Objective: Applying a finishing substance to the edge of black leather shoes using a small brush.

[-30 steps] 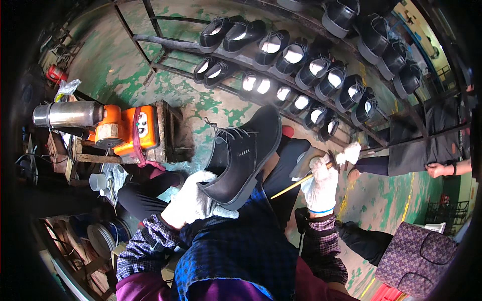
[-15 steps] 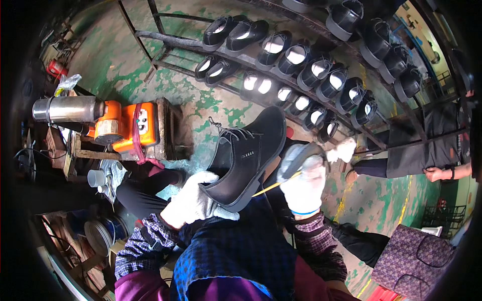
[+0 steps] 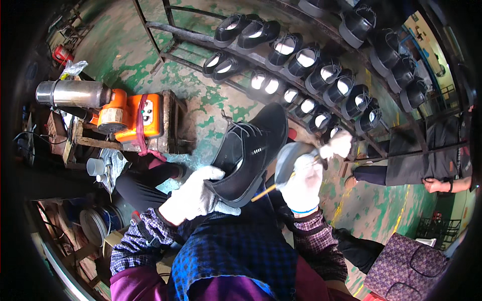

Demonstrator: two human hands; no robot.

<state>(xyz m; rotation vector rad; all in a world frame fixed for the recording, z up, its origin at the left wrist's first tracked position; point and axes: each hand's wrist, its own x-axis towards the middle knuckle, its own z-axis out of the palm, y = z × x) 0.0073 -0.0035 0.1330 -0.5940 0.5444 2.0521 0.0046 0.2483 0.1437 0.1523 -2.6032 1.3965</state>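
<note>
Our left hand [image 3: 197, 195] grips the shoe [image 3: 240, 173], our right hand [image 3: 304, 185] a stick [image 3: 264, 193] near its heel [image 3: 249, 194]; edge work, we judge, calling next for steady contact.

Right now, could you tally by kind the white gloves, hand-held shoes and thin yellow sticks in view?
White gloves, one on each hand: 2
Black lace-up shoe, held: 1
Thin yellow stick: 1
Total: 4

a shoe workshop: black shoes [image 3: 299, 69] line a metal rack [image 3: 181, 32] over paint-worn floor [image 3: 118, 45].
</note>
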